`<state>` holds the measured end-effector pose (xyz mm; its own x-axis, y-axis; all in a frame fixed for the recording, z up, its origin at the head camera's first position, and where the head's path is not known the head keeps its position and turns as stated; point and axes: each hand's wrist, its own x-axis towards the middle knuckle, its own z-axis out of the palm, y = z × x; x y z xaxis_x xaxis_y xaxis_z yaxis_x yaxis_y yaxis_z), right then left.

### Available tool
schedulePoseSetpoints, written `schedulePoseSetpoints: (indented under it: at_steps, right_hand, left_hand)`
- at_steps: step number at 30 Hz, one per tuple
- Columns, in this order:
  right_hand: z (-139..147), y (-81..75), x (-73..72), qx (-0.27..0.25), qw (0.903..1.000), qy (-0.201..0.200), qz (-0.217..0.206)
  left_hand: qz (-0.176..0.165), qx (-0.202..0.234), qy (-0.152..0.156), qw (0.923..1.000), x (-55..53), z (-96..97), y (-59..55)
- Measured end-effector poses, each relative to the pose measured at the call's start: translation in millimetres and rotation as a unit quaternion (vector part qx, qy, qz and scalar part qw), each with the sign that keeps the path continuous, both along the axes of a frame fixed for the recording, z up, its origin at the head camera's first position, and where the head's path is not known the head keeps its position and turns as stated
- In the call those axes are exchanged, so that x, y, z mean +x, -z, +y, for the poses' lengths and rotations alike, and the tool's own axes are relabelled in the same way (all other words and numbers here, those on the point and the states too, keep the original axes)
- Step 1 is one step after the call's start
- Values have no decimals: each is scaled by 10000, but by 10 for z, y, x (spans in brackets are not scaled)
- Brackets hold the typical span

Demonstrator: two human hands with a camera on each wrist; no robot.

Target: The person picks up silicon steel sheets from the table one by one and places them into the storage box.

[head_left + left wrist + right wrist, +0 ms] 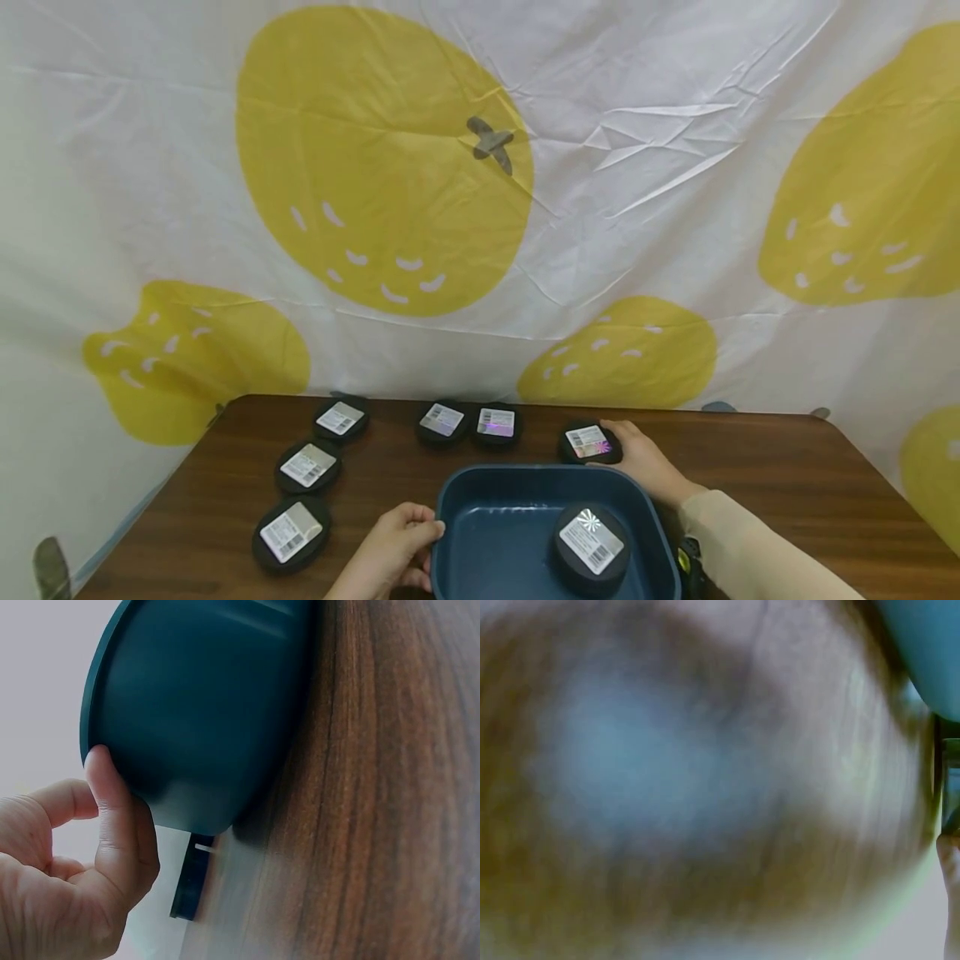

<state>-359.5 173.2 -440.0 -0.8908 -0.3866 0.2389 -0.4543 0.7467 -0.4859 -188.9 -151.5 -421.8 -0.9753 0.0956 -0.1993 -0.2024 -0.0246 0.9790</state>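
Observation:
A deep blue plastic tray (551,473) with rounded corners stands at the table's front. My left hand (396,546) pinches its left wall, and in the left wrist view a fingertip (100,761) lies at the rim. Inside the tray sits a thick black disc (564,565) with a white barcode label on top. Behind the tray, my right hand (648,462) grips a similar labelled black disc (570,452) from its right side. The right wrist view is mostly blurred; a fingertip (950,859) shows at its right edge.
Three labelled black discs (288,536) form a line along the left of the brown wooden table (787,483). Two more black discs (496,440) stand side by side at the back. A white cloth (637,208) with yellow fruit prints hangs behind the table.

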Motion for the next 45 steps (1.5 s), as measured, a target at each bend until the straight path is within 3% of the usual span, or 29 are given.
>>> schedulePoseSetpoints:
  at_steps: [10,29,45]
  right_hand:
    - [107,9,11,43,9995,74,290]
    - [264,-118,178,-208,9981,361,454]
    - [355,-286,289,-259,9980,498,294]
  left_hand:
    - [3,-42,-17,10000,-3,2,13]
    - [-8,-25,31,10000,5,-7,23]
    - [-8,-38,-34,10000,-7,14,5]
